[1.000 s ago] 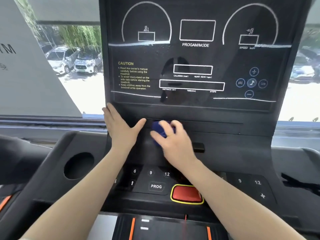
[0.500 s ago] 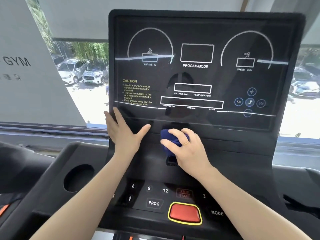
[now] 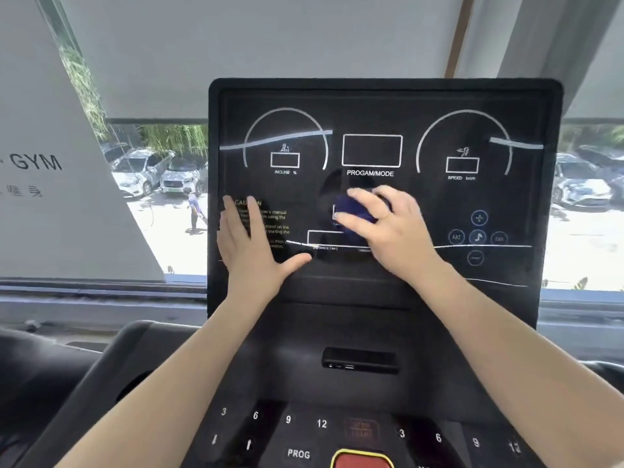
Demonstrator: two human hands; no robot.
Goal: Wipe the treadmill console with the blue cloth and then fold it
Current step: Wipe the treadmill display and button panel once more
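While left hand (image 3: 251, 244) braces console (image 3: 385, 106), right hand (image 3: 388, 228) presses blue cloth (image 3: 353, 209).

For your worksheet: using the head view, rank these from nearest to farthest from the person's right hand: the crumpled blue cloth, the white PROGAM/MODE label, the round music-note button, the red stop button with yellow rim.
From the right hand:
1. Crumpled blue cloth, gripped under its fingers.
2. White PROGAM/MODE label, just above.
3. Round music-note button, to the right.
4. Red stop button with yellow rim, far below at the frame's bottom edge.

blue cloth (image 3: 354, 211), black console (image 3: 385, 106), red button (image 3: 361, 462)
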